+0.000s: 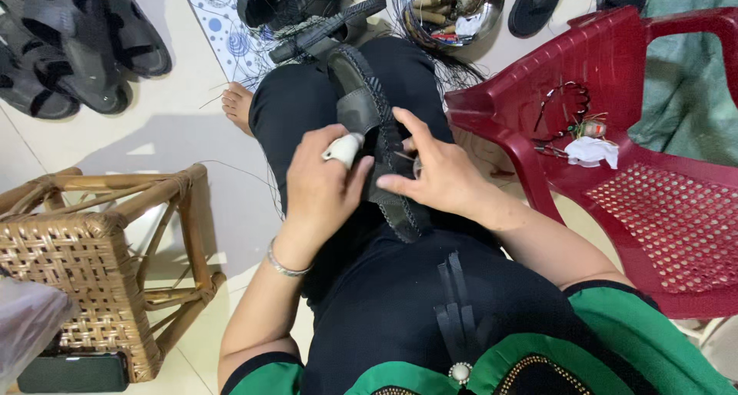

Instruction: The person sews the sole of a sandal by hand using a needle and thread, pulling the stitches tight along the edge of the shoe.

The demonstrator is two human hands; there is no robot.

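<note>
A big red plastic chair [615,133] stands at three o'clock, with a white scrap [592,150] and bits of wire on its seat. A woven cane stool [84,264] sits at eight o'clock. More black sandals [69,49] lie on the floor at ten o'clock. A shiny metal bowl [453,10] of tools is at twelve o'clock. In the middle, a black sandal [377,133] rests on the person's lap. The left hand [323,187] has its fingers closed around the sandal's side, one finger in a white wrap. The right hand [442,176] pinches the sandal's stitched edge.
</note>
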